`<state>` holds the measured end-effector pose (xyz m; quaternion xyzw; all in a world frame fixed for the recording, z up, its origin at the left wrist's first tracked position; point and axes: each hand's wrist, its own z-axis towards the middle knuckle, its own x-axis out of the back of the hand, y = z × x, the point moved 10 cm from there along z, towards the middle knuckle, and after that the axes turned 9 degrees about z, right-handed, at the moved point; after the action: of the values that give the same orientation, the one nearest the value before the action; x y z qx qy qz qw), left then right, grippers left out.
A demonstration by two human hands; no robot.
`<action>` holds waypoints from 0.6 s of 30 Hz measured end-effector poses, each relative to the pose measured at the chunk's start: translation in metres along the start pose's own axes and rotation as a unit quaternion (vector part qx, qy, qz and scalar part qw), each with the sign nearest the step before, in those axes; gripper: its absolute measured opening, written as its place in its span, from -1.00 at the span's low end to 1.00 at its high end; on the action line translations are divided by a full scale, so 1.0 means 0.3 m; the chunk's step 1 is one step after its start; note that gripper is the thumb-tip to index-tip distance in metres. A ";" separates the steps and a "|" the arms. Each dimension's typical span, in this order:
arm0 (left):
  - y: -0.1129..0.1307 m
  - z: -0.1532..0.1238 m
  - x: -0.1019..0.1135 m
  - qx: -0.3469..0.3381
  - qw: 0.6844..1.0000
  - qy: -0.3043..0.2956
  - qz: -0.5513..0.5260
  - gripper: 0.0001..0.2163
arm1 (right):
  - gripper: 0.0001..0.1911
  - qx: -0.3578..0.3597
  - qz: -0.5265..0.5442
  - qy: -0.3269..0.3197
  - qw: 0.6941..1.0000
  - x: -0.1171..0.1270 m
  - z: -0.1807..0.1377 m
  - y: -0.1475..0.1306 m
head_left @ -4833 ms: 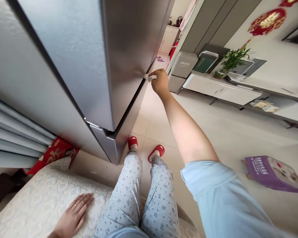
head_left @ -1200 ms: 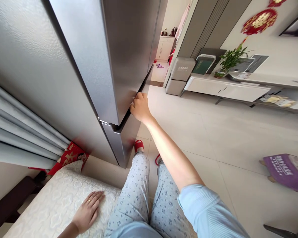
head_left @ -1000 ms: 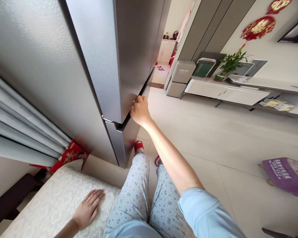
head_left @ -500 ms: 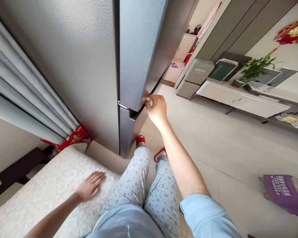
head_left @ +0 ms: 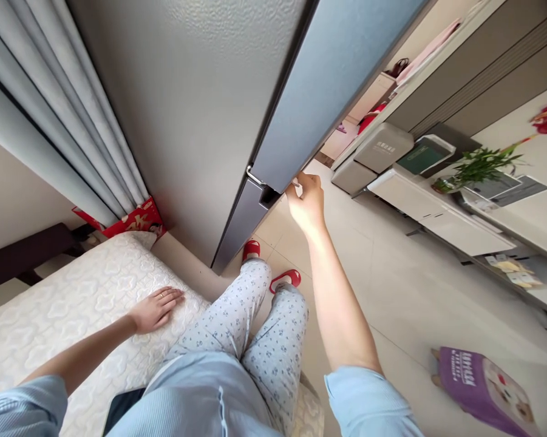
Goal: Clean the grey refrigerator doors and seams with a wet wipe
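"Curtains (head_left: 91, 115) in smooth grey-blue folds hang at your far left. What lies below them?"

"A pale quilted cover (head_left: 100, 285), stitched in raised scrolls, with a flat, dark-glass phone (head_left: 126, 403) against your shirt. Near the curtain hem sits a glossy red box (head_left: 134, 220); its gold characters are only partly visible."

"And your left hand (head_left: 157, 309)?"

"Palm down on the cover, fingers relaxed and clasping nothing, a thin ring on one of them."

"Next?"

"The fridge (head_left: 195, 121), before you at centre: a pebbled grey side panel, smoother blue-grey door edges, a bent silver bracket (head_left: 255, 176) between upper and lower doors."

"What does your right hand (head_left: 303, 185) grip?"

"Thumb and bent fingers pinch a small white scrap (head_left: 297, 187) at the upper door's lower edge; you can't tell its material."

"Any writing farther right?"

"Pale lettering on a boxy grey bin (head_left: 385, 145) and a green box (head_left: 421, 156), too small to read. Last, a purple stool (head_left: 459, 379) carries blurred white characters beside a printed animal picture."
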<state>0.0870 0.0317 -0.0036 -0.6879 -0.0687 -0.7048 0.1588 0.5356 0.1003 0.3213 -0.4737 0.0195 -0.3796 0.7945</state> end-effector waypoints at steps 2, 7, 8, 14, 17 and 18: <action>0.000 0.003 0.004 0.005 1.000 0.000 -0.012 -0.50 | -0.92 -0.009 0.021 0.009 1.000 0.005 -0.016 -0.007; -0.004 0.006 -0.001 0.024 0.999 -0.006 -0.045 -0.50 | -0.88 -0.005 0.038 0.014 0.999 0.007 -0.065 -0.028; -0.003 0.006 -0.001 0.024 0.999 -0.006 -0.045 -0.50 | -0.87 0.000 0.036 0.012 0.999 0.007 -0.076 -0.036; 0.002 0.001 -0.021 0.026 0.998 -0.029 -0.053 -0.52 | -0.75 0.042 0.050 0.001 0.998 0.014 -0.144 -0.114; 0.001 -0.005 -0.031 0.030 0.997 -0.032 -0.057 -0.52 | -0.73 0.034 0.104 0.000 0.994 0.016 -0.179 -0.133; 0.002 -0.006 -0.030 0.029 0.998 -0.030 -0.054 -0.52 | -0.73 0.028 0.128 -0.003 0.991 0.012 -0.189 -0.132</action>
<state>0.0854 0.0316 -0.0126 -0.6992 -0.1309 -0.6890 0.1388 0.4929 0.0457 0.3217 -0.4462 0.0673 -0.2737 0.8494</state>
